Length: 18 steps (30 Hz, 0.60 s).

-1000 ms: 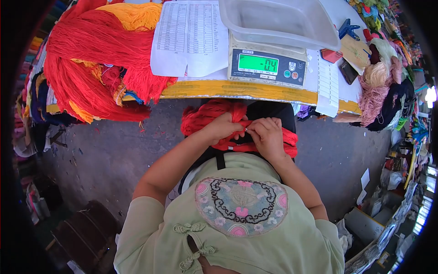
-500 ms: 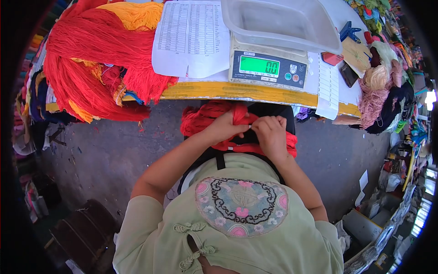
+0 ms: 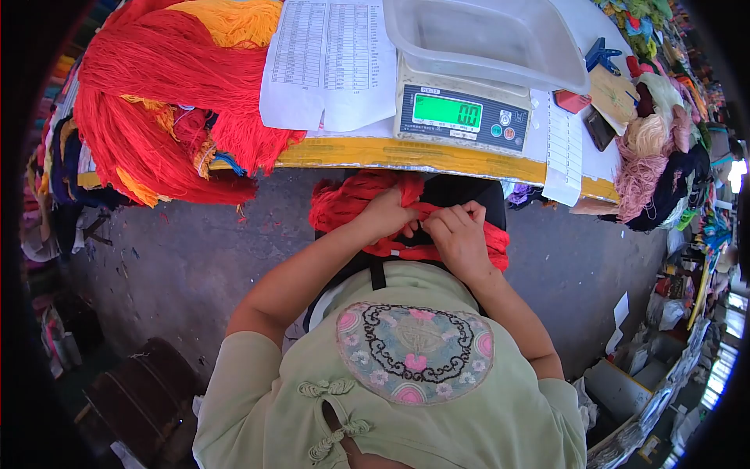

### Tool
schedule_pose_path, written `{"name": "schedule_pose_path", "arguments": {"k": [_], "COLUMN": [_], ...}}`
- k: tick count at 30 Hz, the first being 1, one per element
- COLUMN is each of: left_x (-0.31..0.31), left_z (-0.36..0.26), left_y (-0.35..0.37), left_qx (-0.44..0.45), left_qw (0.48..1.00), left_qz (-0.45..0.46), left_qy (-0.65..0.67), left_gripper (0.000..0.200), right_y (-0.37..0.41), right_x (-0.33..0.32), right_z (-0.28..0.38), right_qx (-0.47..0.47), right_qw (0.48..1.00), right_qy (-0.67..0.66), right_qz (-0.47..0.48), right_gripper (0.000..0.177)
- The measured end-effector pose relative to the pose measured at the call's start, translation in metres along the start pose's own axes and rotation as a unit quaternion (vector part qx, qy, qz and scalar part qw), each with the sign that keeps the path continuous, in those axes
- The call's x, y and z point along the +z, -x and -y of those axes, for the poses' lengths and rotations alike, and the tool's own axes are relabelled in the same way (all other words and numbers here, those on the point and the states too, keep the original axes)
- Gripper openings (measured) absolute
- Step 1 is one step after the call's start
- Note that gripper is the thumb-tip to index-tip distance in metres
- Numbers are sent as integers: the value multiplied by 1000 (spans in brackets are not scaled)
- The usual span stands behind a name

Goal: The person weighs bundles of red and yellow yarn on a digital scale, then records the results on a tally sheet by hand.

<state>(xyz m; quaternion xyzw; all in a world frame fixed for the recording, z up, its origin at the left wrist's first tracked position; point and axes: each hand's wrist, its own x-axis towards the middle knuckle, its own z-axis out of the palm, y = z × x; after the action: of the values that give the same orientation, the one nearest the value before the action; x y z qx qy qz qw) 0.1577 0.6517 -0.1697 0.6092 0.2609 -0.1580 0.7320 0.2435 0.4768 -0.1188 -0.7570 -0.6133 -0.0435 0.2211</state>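
Note:
Red yarn [image 3: 344, 205] lies across my lap just below the table edge. My left hand [image 3: 391, 216] is closed around a strand bundle of it. Beside it my right hand [image 3: 459, 233] pinches the same yarn, fingertips close to those of the left. A second red bundle [image 3: 496, 244] runs under my right hand, with a small white band [image 3: 394, 252] around it near my waist. The exact spot between the fingertips is partly hidden.
On the table, edged in yellow tape [image 3: 351, 152], a digital scale [image 3: 462, 109] reads 0.0 under a clear plastic tray [image 3: 484, 35]. Printed sheets [image 3: 328, 66] lie left of it, beside a large red yarn heap [image 3: 164, 70]. Mixed yarns [image 3: 652, 148] hang at right.
Both hands have shifted slightly; the red loop that stood up over my left fingers now lies lower, stretched toward my right hand.

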Motion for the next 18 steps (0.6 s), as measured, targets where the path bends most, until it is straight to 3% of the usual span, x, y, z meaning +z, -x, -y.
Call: {"name": "schedule_pose_path", "arguments": {"k": [8, 12, 14, 18], "left_x": [-2, -10, -12, -8], "left_z": [1, 11, 14, 19], "left_y": [4, 1, 1, -3], "left_qx": [-6, -3, -8, 7], "left_qw": [1000, 999, 999, 999], "left_qz": [15, 30, 36, 31], "left_qy": [4, 14, 23, 12], "left_gripper": [29, 25, 23, 21], "right_y": [5, -6, -15, -32], "right_x": [-30, -76, -98, -119], "right_z": [-5, -32, -54, -108], "right_qx": [59, 104, 192, 243], "right_qw": [998, 986, 962, 944], "right_qy": [-34, -44, -30, 4], "right_qz": [-16, -121, -192, -222], "right_gripper": [16, 17, 13, 8]}}
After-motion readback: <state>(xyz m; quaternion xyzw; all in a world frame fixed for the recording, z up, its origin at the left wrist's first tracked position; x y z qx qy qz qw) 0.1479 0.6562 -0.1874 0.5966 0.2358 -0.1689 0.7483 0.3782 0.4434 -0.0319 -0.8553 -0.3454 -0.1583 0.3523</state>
